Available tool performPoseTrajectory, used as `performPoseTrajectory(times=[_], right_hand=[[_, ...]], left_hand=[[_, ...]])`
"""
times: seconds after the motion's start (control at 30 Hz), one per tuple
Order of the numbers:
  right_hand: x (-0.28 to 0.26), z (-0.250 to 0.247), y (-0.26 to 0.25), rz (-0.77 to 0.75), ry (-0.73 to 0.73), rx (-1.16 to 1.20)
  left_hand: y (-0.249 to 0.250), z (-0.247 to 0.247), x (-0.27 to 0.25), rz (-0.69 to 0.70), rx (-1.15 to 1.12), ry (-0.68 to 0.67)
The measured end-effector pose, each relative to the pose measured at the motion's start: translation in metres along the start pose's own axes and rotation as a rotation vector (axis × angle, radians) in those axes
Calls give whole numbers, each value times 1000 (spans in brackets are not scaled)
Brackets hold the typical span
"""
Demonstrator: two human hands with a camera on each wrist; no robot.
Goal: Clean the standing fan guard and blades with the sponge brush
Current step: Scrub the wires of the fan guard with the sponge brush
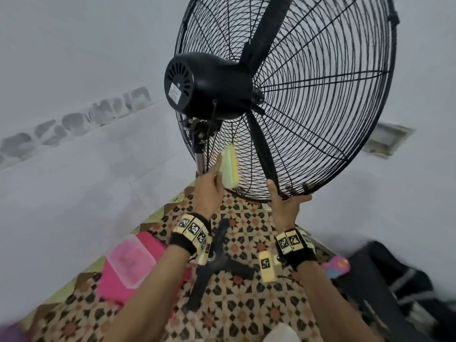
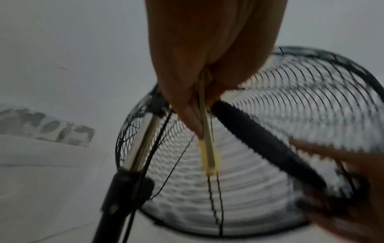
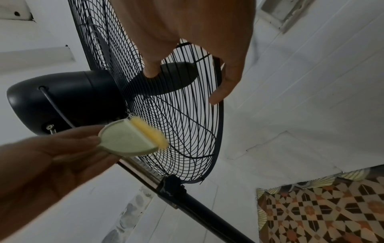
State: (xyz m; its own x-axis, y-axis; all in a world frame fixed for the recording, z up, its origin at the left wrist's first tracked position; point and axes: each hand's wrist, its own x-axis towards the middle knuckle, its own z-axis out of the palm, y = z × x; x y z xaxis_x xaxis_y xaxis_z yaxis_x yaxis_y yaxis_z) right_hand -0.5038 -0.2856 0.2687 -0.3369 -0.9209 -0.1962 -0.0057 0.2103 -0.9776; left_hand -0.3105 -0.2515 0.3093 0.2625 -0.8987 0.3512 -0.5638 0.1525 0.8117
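Sponge brush held at the rear guard, rim steadied by the other hand.

The sponge brush (image 1: 230,167) is pinched in the grip of the left hand (image 1: 208,191), its yellow sponge edge near or against the lower wires of the guard (image 1: 320,99); the rim is clasped by the right hand (image 1: 287,206). Light strokes along the wires are advised, with the rim kept steady. Counted: one fan, one brush, two blades (image 1: 261,144) visible.
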Motion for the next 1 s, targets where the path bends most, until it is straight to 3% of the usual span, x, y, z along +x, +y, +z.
performPoseTrajectory(times=[0.13,0.3,0.4,0.53,0.7,0.77,0.9,1.0], right_hand=[[1,0,-2,-4,16,-17],[-1,3,-2,-25,22,-12],[1,2,-1,-53,43,0],[5,-2,0,-22,9,-19],[3,2,2,-53,1,2],[5,2,3,-66,4,17],[8,-1,4,-73,20,16],[4,0,4,-69,19,21]], left_hand=[[-25,6,-40,-21,27,-96],[-26,1,-14,45,-68,52],[-28,11,-18,21,-23,5],[-38,25,-66,-52,10,-82],[-28,11,-42,-3,-41,91],[-25,12,-31,-7,-24,67],[-36,36,-71,-82,-6,-48],[-52,43,-84,-207,-133,-50]])
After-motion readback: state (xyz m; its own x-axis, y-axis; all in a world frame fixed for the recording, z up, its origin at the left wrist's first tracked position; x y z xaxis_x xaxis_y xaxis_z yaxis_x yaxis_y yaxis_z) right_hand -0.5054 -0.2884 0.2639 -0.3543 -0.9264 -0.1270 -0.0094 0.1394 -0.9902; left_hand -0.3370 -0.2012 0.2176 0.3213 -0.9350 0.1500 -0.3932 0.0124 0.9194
